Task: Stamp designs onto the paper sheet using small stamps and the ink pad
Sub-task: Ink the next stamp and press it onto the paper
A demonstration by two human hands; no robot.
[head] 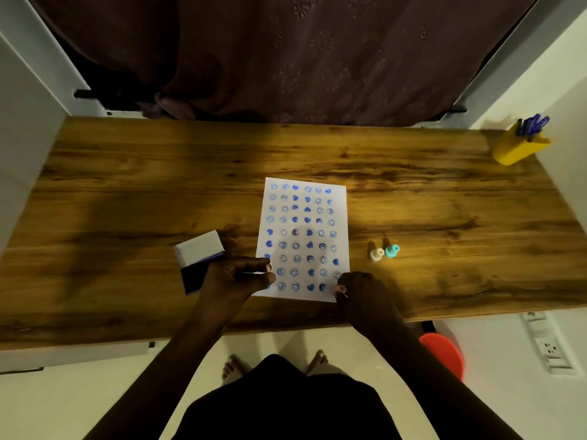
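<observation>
fingers (341,289) of the right hand (362,290) are curling tight together at the near right corner of the paper sheet (305,239), maybe pinching something small, though i cannot tell what. the left hand (235,277) is resting on the sheet's near left edge, its thumb and forefinger pressing close together. the sheet is lying in the middle of the wooden table (127,192), covered in rows of blue smileys and hearts. the open ink pad (197,262) is sitting just left of the left hand. a white stamp (377,254) and a teal stamp (392,250) are standing side by side to the right of the sheet. a yellow pen holder (517,147) is standing at the far right corner.
</observation>
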